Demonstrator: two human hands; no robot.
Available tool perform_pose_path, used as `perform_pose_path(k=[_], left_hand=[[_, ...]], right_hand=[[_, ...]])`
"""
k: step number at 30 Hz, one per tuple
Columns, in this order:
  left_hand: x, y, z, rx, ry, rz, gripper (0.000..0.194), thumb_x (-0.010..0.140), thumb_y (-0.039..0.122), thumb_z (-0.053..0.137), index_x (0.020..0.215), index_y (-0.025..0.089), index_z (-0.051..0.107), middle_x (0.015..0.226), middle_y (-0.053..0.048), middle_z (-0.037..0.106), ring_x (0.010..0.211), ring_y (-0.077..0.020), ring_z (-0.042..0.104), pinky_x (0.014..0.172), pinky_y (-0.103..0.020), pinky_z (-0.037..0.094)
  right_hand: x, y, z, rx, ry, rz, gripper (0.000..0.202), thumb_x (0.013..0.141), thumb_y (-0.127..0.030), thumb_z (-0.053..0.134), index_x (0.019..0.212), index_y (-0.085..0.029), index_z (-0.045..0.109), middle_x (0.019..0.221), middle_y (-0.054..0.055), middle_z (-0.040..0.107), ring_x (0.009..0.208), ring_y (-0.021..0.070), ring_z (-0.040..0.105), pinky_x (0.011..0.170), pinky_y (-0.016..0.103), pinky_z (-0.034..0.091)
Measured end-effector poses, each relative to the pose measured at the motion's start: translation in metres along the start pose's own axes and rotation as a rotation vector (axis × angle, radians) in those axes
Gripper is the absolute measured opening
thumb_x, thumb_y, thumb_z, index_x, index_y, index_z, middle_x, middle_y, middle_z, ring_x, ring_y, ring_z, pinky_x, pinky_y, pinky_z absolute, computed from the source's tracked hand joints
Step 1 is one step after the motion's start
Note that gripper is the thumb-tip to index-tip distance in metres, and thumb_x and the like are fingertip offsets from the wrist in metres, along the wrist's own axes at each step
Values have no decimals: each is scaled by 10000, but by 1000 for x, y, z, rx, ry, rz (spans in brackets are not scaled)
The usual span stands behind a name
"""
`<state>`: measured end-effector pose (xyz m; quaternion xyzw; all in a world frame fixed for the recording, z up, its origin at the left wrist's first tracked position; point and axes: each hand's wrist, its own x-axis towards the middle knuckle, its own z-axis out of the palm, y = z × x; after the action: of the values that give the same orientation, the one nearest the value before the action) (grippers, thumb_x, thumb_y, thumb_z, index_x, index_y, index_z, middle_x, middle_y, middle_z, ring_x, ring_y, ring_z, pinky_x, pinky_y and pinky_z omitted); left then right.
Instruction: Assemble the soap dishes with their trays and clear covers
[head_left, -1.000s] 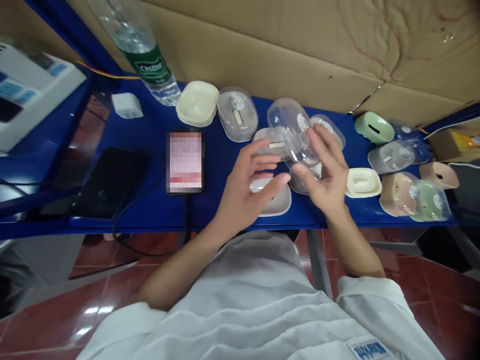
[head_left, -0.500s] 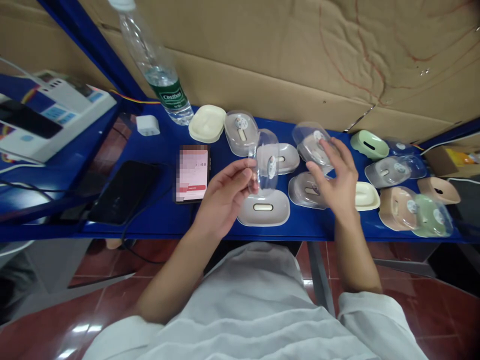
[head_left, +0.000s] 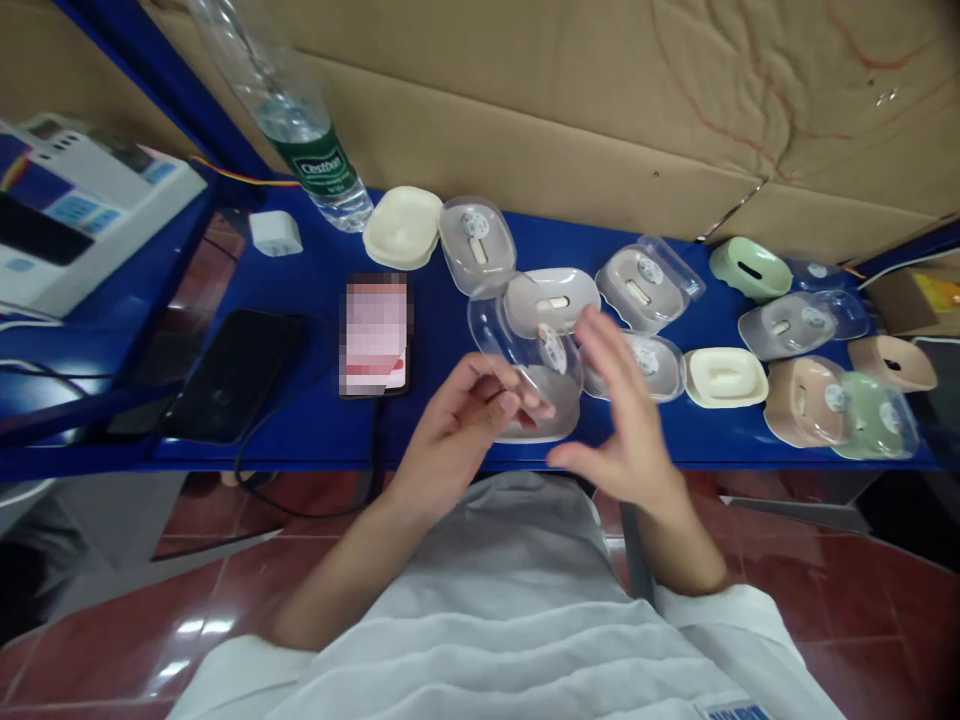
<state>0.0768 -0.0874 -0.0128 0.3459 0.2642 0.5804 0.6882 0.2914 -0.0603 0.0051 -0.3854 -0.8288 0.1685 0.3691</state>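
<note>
My left hand (head_left: pixel 457 430) pinches the lower edge of a clear plastic lid (head_left: pixel 506 325) bearing a round sticker. The lid is tilted above a grey soap-dish-like container (head_left: pixel 536 428), which it partly covers from view. Just right of the lid, my right hand (head_left: pixel 622 430) is open with fingers apart, holding nothing. Behind the lid lies another grey container (head_left: pixel 566 285) with a pale slot piece. Grey containers with clear stickered covers stand at the back (head_left: pixel 480 250), back right (head_left: pixel 643 292) and beside my right fingers (head_left: pixel 660 368).
A cream dish (head_left: pixel 724 378), pink containers (head_left: pixel 802 405) and green ones (head_left: pixel 750 268) stand to the right. On the left are a water bottle (head_left: pixel 319 160), a cream dish (head_left: pixel 403 228), a lit phone (head_left: pixel 375 335), a dark phone (head_left: pixel 229 375) and a white charger (head_left: pixel 275 233).
My right hand has moved left and down, away from the back-right covered container to beside the held lid. The lid in my left hand has turned from nearly edge-on to a flatter tilt.
</note>
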Motion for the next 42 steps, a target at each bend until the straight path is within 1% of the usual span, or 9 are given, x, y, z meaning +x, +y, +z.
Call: perform_pose_path(k=[5,8,11,14,16,19,28,34,42], left_hand=[[-21,-6,-5,289,6,14,36,1087,275,720,1108,247,723,1072,-33,797,1016,-170,782,937,-301,641],[-31,-8,-20,726,82,228,99,1081,234,705,1162,265,752,1137,-41,788,1089,-193,763,985,-331,628],[-38,-14,-41,1174,110,493,339,991,258,823,1310,305,719,1321,-79,737,1253,-264,722,1100,-428,616],[-41,-21,-60,1353,26,467,695,949,371,886,1552,341,542,1588,-141,587,1455,-350,626,1191,-547,586],[-39,-25,-69,1379,-30,435,834,959,401,879,1649,351,414,1687,-173,496,1523,-376,574,1224,-598,557],[-35,-26,-73,1364,-45,434,897,961,390,879,1691,351,358,1681,-179,517,1535,-379,568,1252,-613,529],[-34,-18,-73,1293,-43,355,642,977,376,862,1558,339,590,1649,-124,581,1500,-331,615,1273,-557,526],[-34,-21,-75,1251,-47,366,573,968,353,871,1492,326,641,1642,-125,612,1500,-327,631,1263,-543,542],[-35,-21,-76,1235,-59,353,565,982,349,856,1498,298,634,1657,-142,605,1506,-315,635,1261,-531,547]], right_hand=[[-17,-4,39,175,73,37,682,1060,-479,749,1693,-398,505,1654,59,600,1549,315,574,1292,529,515],[-27,14,37,198,65,-7,628,1079,-447,715,1678,-381,540,1628,67,623,1521,325,603,1276,552,528],[-34,34,21,117,28,-28,608,1095,-460,675,1682,-371,544,1626,86,621,1519,349,602,1272,578,524],[-36,51,7,28,-27,-30,595,1102,-416,656,1684,-361,545,1613,106,631,1510,360,610,1266,591,526],[-36,58,3,-13,-63,-47,587,1106,-402,644,1683,-349,549,1596,113,646,1506,367,615,1261,601,531],[-35,61,7,-1,-154,-110,597,1120,-452,612,1699,-334,528,1595,111,650,1526,363,599,1280,610,516],[-40,52,19,-64,-305,-263,668,1145,-338,592,1774,-357,367,1670,60,599,1658,321,440,1383,682,344],[-48,49,22,-189,-354,-270,571,1154,-310,564,1711,-405,481,1663,18,607,1636,312,478,1393,704,307],[-53,45,27,-253,-333,-302,685,1123,-139,567,1716,-458,443,1659,-13,604,1635,288,480,1397,722,275]])
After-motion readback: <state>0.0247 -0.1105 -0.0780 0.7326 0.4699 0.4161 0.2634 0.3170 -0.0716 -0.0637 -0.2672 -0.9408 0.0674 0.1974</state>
